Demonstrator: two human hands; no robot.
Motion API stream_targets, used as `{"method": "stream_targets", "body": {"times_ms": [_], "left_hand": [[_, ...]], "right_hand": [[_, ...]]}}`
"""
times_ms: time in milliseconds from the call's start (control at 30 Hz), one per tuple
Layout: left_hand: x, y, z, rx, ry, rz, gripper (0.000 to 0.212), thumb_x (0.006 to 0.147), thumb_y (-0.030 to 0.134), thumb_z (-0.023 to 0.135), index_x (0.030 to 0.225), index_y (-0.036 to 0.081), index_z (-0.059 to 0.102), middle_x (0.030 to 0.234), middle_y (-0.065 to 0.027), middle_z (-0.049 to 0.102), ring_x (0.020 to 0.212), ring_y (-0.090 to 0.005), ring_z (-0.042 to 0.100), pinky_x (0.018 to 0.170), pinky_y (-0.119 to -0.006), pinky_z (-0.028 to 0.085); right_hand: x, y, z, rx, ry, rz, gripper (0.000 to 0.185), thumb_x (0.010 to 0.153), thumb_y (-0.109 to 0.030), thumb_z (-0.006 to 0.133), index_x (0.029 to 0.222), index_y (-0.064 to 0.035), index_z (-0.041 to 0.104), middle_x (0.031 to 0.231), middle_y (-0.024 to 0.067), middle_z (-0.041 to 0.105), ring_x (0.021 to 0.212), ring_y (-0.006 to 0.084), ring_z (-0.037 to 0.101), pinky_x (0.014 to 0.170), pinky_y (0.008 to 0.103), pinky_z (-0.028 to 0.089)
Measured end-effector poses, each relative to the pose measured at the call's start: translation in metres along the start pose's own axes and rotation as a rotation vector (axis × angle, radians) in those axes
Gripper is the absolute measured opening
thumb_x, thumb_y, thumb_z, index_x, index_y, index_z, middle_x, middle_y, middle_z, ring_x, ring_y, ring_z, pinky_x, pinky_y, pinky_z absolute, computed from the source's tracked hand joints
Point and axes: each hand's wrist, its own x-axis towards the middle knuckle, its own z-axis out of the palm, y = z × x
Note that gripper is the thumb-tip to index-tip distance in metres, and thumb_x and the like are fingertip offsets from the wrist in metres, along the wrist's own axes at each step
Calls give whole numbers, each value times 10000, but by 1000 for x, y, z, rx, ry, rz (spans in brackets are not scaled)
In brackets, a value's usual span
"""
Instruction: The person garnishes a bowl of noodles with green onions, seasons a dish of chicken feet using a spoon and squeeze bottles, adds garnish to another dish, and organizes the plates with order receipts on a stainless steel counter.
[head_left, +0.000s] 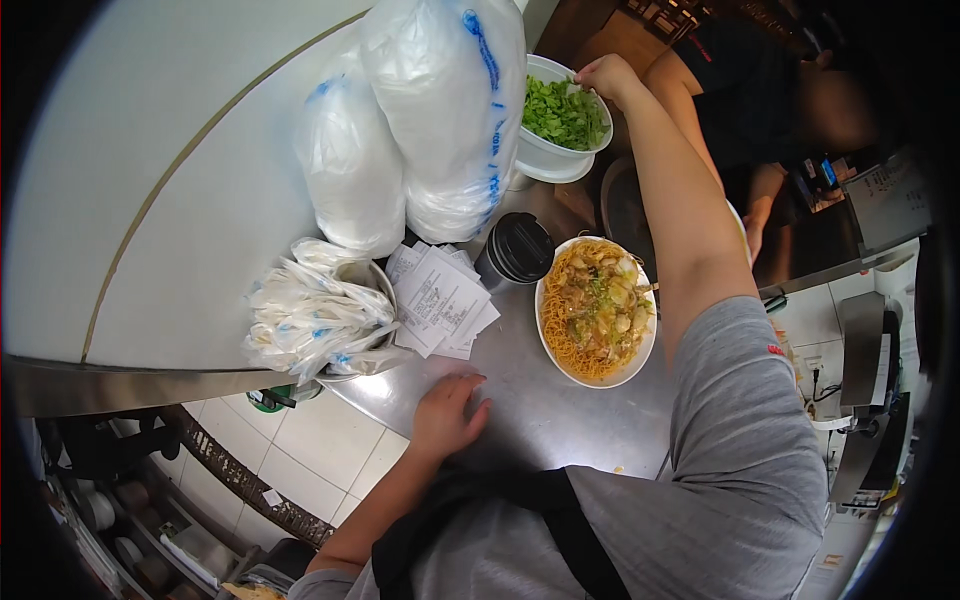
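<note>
My right hand (611, 77) reaches to the far side of the counter. Its fingertips are drawn together at the rim of a white oval tub (562, 154) holding chopped green leaves (562, 112). Whether they pinch leaves, grip the rim or hold nothing cannot be made out. Resting at the edge of the steel counter (525, 405), my left hand (448, 414) is empty, thumb apart from the fingers. Between my arms, a white oval bowl (541, 330) holds crisp brown noodles (574, 352) topped with saucy pieces and greens (607, 300).
A black-lidded container (520, 251) stands left of the bowl, beside stacked printed slips (442, 300). A round container (386, 292) overflows with plastic bags (322, 315). Large rolls of clear bags (450, 112) lean by the white wall (202, 225). Another person (750, 97) is across the counter.
</note>
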Motion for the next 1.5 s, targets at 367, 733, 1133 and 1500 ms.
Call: {"method": "stream_targets", "body": {"times_ms": [367,733,1133,1500], "left_hand": [[0,5,-1,-3,5,-24,284,720,133,685,988,87,605,774,-60,591,678,-221,589,624,-341,493],[-2,11,1,56,-16,-29,271,732,163,674,984,90,607,761,-59,587,680,-223,592,629,-337,498],[-5,177,28,-1453,-313,-453,563,969,493,323,1354,83,338,1207,-163,507,1085,-251,527,956,-410,424],[-126,340,192,-1326,-1081,-547,391,989,191,402,1336,11,391,1072,-99,577,944,-145,585,873,-302,488]], "right_hand": [[-6,-5,-21,477,202,-161,131,850,-92,638,945,-7,673,868,41,675,749,105,603,665,235,464],[-49,-34,-47,811,150,-138,126,833,-96,652,948,-46,662,863,25,672,747,99,594,626,238,460],[-430,-8,-78,1138,-265,-41,117,861,-113,627,969,-68,627,910,8,655,776,60,585,662,216,443],[-752,163,-139,1190,344,146,81,873,-21,592,953,-9,598,913,44,653,875,97,611,797,232,487]]}}
